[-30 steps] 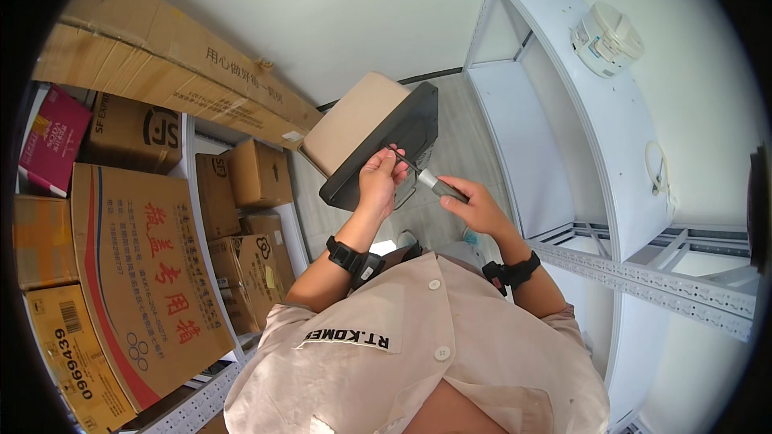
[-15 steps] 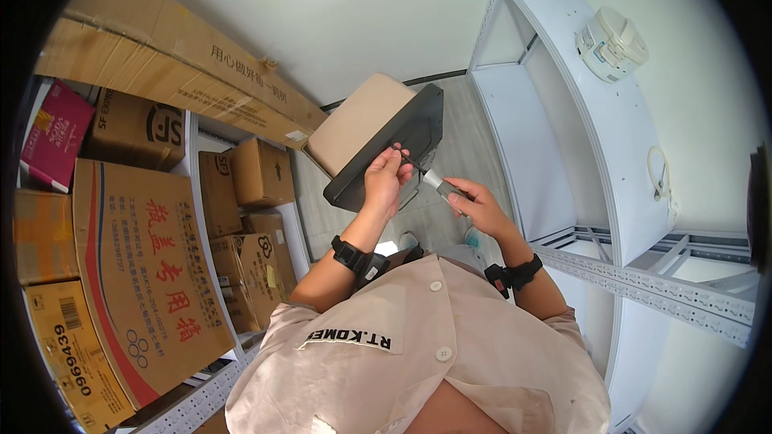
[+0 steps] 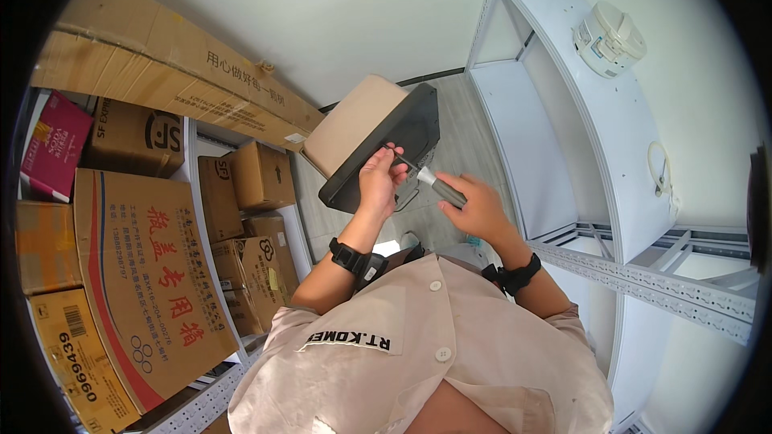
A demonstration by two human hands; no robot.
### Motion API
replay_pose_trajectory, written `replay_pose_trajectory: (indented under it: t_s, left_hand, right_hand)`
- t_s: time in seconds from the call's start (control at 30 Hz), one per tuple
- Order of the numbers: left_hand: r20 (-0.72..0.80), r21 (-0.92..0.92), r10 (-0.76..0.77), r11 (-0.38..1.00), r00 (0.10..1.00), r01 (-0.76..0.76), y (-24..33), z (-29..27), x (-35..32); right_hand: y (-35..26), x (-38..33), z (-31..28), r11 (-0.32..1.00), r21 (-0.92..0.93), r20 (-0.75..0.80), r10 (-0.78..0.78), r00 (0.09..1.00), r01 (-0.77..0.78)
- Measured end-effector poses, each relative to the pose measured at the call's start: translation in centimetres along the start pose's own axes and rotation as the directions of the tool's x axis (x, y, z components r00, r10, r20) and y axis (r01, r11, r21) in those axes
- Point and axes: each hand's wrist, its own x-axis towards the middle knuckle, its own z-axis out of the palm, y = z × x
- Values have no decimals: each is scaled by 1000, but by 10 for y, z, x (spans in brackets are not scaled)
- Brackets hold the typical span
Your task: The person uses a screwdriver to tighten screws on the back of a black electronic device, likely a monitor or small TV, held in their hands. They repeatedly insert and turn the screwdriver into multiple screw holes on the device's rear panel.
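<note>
Grey screwdriver [image 3: 439,184] — handle [image 3: 450,194] in grip of right hand [image 3: 479,204], shaft [image 3: 411,165] in pinch of left hand [image 3: 378,182]

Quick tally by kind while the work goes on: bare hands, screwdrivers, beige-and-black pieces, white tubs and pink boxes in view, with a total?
Left hand and right hand: 2
Screwdriver: 1
Beige-and-black piece: 1
White tub: 1
Pink box: 1
Total: 6
</note>
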Motion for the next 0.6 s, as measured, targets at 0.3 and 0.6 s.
replay_pose_trajectory:
  t_s: [0.3, 0.6]
  left_hand:
    - [-12, 13, 16, 1000, 1000, -16, -5, 2, 7]
    - [28, -46, 24, 999, 999, -22, -4, 5, 5]
  right_hand:
    - [23, -2, 10, 941, 339, -97, 35, 995, 0]
    - [29, 1, 9, 278, 876, 298, 331, 895, -394]
